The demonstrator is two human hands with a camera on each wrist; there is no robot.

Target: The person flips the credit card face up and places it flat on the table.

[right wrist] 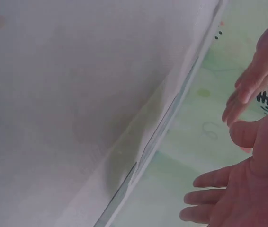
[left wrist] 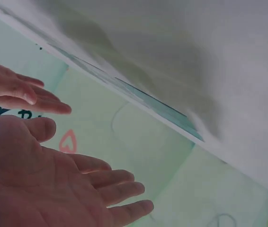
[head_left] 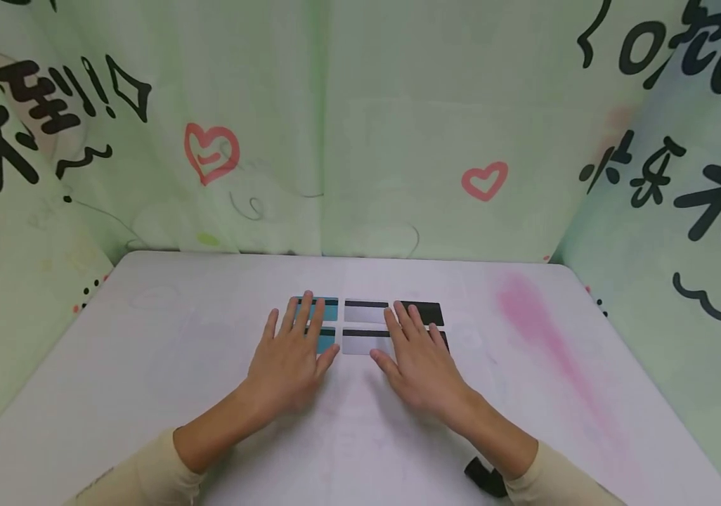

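Note:
Flat cards with dark stripes lie in two rows on the table: teal cards (head_left: pixel 327 311) on the left, pale lavender-white cards (head_left: pixel 365 314) in the middle, black cards (head_left: pixel 430 313) on the right. My left hand (head_left: pixel 289 360) is held palm down over the teal column, fingers straight and spread, hiding part of it. Over the black column, the right hand (head_left: pixel 422 371) is likewise spread, its fingers overlapping the edge of the pale cards. Both wrist views show bare palms, the left (left wrist: pixel 49 184) and the right (right wrist: pixel 252 184), raised off the tabletop with nothing held.
The white table (head_left: pixel 145 393) has a pink smear (head_left: pixel 547 341) on its right side. Pale green curtains (head_left: pixel 386 140) with black writing and red hearts enclose its back and sides. A black strap-like piece (head_left: pixel 485 478) shows beside the right forearm.

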